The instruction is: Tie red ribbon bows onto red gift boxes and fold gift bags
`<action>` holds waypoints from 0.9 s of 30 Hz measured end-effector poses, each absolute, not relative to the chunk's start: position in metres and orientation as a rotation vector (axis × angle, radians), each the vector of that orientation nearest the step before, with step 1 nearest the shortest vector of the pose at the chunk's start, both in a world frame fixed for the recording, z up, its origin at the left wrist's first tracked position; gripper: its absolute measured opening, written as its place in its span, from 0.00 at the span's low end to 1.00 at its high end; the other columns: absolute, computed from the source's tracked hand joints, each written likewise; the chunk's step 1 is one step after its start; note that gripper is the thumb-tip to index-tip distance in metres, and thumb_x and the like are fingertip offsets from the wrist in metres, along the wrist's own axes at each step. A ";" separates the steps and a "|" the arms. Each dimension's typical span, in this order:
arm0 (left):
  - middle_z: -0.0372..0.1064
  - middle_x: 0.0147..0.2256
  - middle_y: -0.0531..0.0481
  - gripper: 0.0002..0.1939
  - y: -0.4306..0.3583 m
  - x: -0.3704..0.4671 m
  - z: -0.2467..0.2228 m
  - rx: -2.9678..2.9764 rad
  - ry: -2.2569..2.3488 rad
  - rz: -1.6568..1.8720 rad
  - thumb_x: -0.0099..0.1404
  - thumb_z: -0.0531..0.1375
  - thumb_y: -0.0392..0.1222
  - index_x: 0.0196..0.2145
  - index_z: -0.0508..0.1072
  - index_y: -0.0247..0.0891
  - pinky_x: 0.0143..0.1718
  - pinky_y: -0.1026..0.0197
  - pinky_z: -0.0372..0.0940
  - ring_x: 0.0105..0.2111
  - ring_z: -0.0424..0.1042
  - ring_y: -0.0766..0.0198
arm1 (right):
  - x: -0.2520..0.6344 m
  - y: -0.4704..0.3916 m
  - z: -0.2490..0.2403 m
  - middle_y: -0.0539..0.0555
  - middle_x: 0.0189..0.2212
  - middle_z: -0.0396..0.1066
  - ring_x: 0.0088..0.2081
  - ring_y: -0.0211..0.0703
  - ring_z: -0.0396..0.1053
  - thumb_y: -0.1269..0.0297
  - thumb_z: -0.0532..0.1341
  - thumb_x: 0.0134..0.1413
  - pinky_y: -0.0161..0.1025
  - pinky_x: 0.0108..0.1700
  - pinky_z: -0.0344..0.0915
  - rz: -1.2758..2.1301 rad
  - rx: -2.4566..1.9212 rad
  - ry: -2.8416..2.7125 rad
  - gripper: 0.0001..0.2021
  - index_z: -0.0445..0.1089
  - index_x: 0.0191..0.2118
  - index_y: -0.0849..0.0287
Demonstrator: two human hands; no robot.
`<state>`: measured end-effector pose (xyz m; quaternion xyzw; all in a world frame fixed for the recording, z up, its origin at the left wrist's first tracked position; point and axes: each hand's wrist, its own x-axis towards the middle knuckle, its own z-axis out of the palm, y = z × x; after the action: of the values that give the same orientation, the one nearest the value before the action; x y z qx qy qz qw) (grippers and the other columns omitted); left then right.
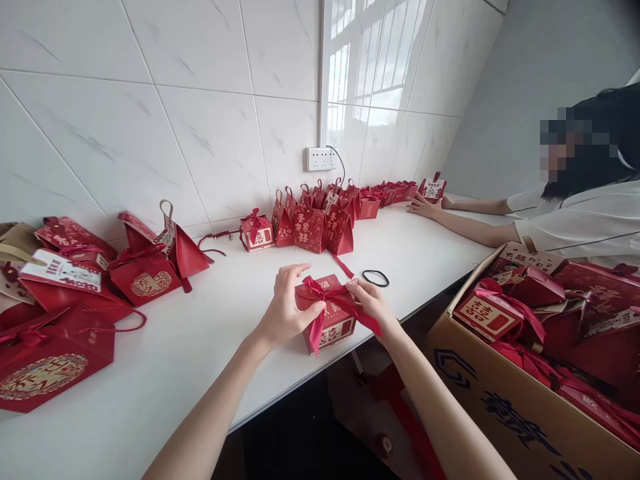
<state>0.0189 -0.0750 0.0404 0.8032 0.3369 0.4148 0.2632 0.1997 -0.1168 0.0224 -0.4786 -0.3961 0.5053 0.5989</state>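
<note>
A small red gift box (334, 330) with a cream label stands upright near the white table's front edge. Across its top lies a red ribbon (316, 327), tied at the middle, with tails hanging down the front and to the right. My left hand (289, 303) rests against the box's left side, its thumb on the ribbon by the knot and its fingers curved and apart above. On the right, my right hand (370, 303) pinches the ribbon between thumb and fingers close to the knot.
Red gift boxes (310, 230) line the wall; larger ones (145, 280) stand left. A black band (375, 278) lies behind my right hand. A cardboard carton (480, 380) full of red boxes is at right. Another person's hands (425, 205) touch a box at the far end.
</note>
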 end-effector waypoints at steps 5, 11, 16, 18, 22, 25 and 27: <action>0.57 0.55 0.44 0.29 -0.077 0.017 0.042 2.049 0.912 0.927 0.54 0.63 0.49 0.53 0.62 0.44 0.60 0.46 0.49 0.59 0.53 0.47 | 0.196 -0.126 0.025 0.45 0.18 0.58 0.21 0.32 0.55 0.46 0.64 0.43 0.34 0.26 0.54 1.148 -1.103 -0.947 0.20 0.60 0.21 0.58; 0.66 0.50 0.47 0.16 -0.075 0.017 0.045 2.016 0.916 1.075 0.67 0.48 0.49 0.45 0.69 0.43 0.58 0.51 0.52 0.55 0.60 0.54 | 0.193 -0.133 0.025 0.46 0.19 0.58 0.23 0.34 0.56 0.48 0.63 0.46 0.35 0.29 0.56 1.100 -1.069 -0.978 0.19 0.60 0.21 0.58; 0.69 0.43 0.48 0.10 -0.073 0.018 0.045 2.093 1.013 1.051 0.64 0.52 0.44 0.40 0.69 0.42 0.54 0.52 0.57 0.48 0.66 0.56 | 0.192 -0.134 0.023 0.46 0.19 0.59 0.24 0.35 0.56 0.48 0.63 0.47 0.36 0.30 0.57 1.101 -1.058 -0.998 0.19 0.60 0.21 0.58; 0.70 0.41 0.48 0.07 -0.073 0.017 0.046 2.107 0.992 1.062 0.63 0.53 0.44 0.36 0.68 0.41 0.52 0.53 0.59 0.45 0.68 0.56 | 0.193 -0.134 0.023 0.46 0.19 0.58 0.24 0.34 0.56 0.48 0.63 0.46 0.36 0.30 0.57 1.098 -1.059 -0.997 0.19 0.60 0.21 0.58; 0.70 0.43 0.47 0.07 -0.073 0.013 0.050 2.116 1.011 1.068 0.62 0.53 0.44 0.37 0.67 0.41 0.52 0.52 0.58 0.48 0.67 0.55 | 0.195 -0.133 0.022 0.46 0.19 0.59 0.24 0.34 0.57 0.48 0.63 0.46 0.35 0.30 0.58 1.084 -1.071 -0.998 0.19 0.60 0.22 0.58; 0.71 0.41 0.48 0.09 -0.073 0.010 0.053 2.119 1.042 1.019 0.62 0.54 0.44 0.38 0.68 0.40 0.50 0.52 0.59 0.45 0.69 0.56 | 0.197 -0.132 0.022 0.46 0.19 0.59 0.24 0.34 0.57 0.48 0.63 0.46 0.35 0.31 0.58 1.080 -1.073 -0.996 0.19 0.61 0.22 0.58; 0.72 0.38 0.49 0.09 -0.073 0.010 0.055 2.124 1.042 1.044 0.61 0.54 0.45 0.38 0.70 0.40 0.49 0.54 0.60 0.42 0.69 0.58 | 0.198 -0.132 0.023 0.45 0.19 0.59 0.24 0.34 0.57 0.48 0.63 0.46 0.35 0.31 0.58 1.079 -1.070 -0.998 0.19 0.61 0.22 0.58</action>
<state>0.0096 -0.0728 0.0550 0.7900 0.3873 0.3882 0.2743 0.1983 -0.1321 0.0233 -0.4645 -0.4329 0.4681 0.6147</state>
